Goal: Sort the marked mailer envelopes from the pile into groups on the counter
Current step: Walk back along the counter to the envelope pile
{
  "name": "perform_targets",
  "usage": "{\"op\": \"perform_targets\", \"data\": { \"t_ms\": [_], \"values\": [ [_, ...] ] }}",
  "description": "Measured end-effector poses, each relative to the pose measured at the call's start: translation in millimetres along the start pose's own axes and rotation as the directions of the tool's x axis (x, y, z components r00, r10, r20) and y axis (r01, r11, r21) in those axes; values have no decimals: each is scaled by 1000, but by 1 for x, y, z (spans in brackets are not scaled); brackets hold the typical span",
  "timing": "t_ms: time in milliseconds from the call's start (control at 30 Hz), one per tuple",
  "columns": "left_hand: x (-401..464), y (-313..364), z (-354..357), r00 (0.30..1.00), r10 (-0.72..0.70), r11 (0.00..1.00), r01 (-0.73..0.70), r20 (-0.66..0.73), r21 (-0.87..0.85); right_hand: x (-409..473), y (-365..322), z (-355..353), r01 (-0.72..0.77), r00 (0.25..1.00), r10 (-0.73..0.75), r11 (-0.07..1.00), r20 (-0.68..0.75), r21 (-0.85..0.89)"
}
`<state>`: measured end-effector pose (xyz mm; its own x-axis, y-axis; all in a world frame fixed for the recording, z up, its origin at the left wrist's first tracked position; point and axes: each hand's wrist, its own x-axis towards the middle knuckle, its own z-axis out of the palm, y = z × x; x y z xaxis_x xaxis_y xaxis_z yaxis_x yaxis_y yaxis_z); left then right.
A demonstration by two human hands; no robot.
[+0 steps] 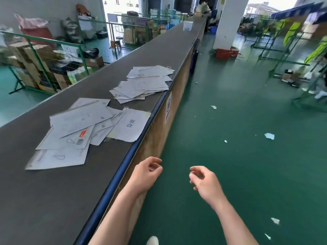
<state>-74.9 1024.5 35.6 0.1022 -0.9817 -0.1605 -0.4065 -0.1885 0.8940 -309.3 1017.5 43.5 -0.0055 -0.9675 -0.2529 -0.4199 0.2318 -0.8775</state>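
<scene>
A loose pile of white mailer envelopes (77, 128) lies on the long dark counter (58, 191), some with hand-drawn marks; one at its right edge (130, 125) bears blue writing. Farther along the counter lies a second heap of envelopes (141, 87), with a third small group (152, 71) just behind it. My left hand (147, 171) hangs beside the counter's blue front edge, fingers loosely curled, holding nothing. My right hand (203, 181) hovers over the green floor, fingers loosely curled and empty. Neither hand touches an envelope.
The counter's wooden side panel (159, 124) runs along a green floor (238, 138) strewn with paper scraps. A clear box (188, 25) stands far down the counter. Green wire cages with cardboard boxes (35, 64) stand behind it; a white pillar (228, 22) rises at right.
</scene>
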Motion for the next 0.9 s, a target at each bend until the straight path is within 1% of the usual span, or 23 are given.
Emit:
{"op": "perform_targets", "data": {
  "t_ms": [100, 200, 267, 367, 533, 633, 733, 767, 900],
  "values": [
    [83, 24, -1, 1000, 11, 1000, -11, 25, 8, 71, -23, -12, -10, 998, 14, 999, -67, 51],
    [148, 40, 10, 995, 8, 999, -12, 96, 41, 132, -31, -15, -62, 995, 69, 995, -78, 82],
    [187, 41, 22, 989, -19, 998, 10, 147, 65, 173, -31, -17, -92, 993, 98, 991, -64, 93],
    [255, 43, 40, 976, -62, 990, 34, 209, 134, 244, -26, -30, -122, 990, 130, 982, -49, 147],
    [389, 77, 68, 964, -74, 967, 6, 257, 254, 392, -23, -78, -153, 975, 189, 953, -119, 261],
    [455, 109, 65, 972, -90, 952, 19, 219, 305, 473, -46, -97, -145, 981, 174, 951, -86, 274],
    [519, 136, 50, 988, -96, 960, 59, 121, 272, 556, -86, -100, -105, 994, 112, 958, -11, 266],
    [528, 141, 43, 991, -100, 962, 72, 93, 265, 566, -99, -97, -93, 996, 94, 960, 7, 263],
    [595, 131, 26, 984, -178, 964, 175, -5, 199, 638, -123, -71, -71, 982, 35, 980, 187, 188]
  ]
}}
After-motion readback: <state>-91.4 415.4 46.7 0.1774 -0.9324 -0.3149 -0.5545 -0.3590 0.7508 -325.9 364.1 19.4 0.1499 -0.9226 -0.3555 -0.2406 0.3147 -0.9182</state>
